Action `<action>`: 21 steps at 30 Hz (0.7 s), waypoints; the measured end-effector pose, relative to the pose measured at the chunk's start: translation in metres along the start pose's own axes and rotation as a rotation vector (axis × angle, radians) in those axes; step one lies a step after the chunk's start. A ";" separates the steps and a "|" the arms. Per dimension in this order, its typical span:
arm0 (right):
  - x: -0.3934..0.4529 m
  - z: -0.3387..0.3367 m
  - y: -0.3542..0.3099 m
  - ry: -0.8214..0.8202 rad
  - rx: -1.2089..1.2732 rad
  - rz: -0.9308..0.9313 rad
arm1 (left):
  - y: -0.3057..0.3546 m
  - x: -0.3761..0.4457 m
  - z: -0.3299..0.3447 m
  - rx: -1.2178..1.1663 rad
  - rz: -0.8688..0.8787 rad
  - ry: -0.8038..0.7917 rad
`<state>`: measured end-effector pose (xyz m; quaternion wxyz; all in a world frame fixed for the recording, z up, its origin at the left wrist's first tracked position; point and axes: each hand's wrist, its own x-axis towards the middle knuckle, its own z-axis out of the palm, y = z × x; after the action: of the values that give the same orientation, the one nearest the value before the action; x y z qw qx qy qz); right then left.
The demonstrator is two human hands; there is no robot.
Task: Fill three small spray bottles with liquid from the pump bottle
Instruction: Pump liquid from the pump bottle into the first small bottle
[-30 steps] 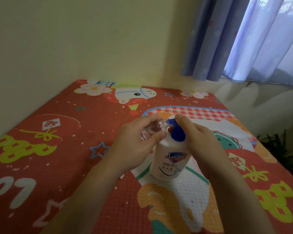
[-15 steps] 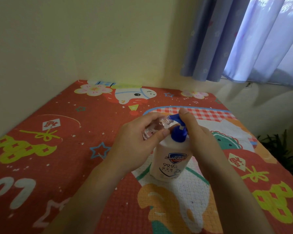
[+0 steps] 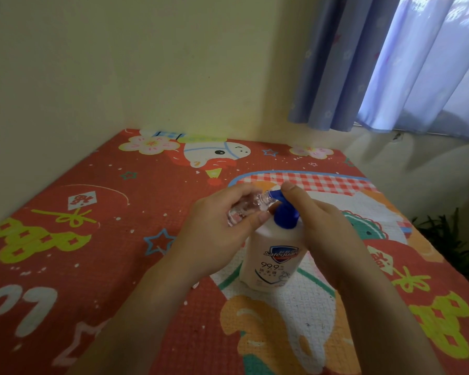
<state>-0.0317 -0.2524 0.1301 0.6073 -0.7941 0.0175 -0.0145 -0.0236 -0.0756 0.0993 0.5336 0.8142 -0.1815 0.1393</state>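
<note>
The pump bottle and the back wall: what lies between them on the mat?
In the head view, only bare printed mat lies between the pump bottle and the wall.

The pump bottle (image 3: 274, 255) label reads "Safeguard" and "99.9", above unreadable characters

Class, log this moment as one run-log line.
left hand: holds small clear bottle at nozzle | right hand: finger on blue pump head | pump bottle: upright on mat
</note>
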 end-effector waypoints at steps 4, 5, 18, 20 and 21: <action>0.000 0.000 0.002 0.010 -0.026 -0.022 | 0.000 -0.001 -0.001 0.013 -0.004 -0.020; 0.001 0.000 0.003 0.013 -0.030 -0.020 | 0.000 -0.001 -0.001 0.016 -0.003 -0.021; 0.000 0.004 0.001 -0.003 0.011 0.004 | 0.002 -0.001 -0.001 -0.022 0.001 0.004; 0.000 0.005 0.000 0.017 0.003 -0.006 | 0.004 -0.001 0.000 -0.033 0.011 0.018; -0.001 0.006 0.000 0.024 -0.002 -0.013 | 0.004 -0.001 0.000 -0.035 0.018 0.023</action>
<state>-0.0322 -0.2461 0.1286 0.6062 -0.7946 0.0195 -0.0281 -0.0264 -0.0772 0.1020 0.5486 0.8014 -0.1850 0.1503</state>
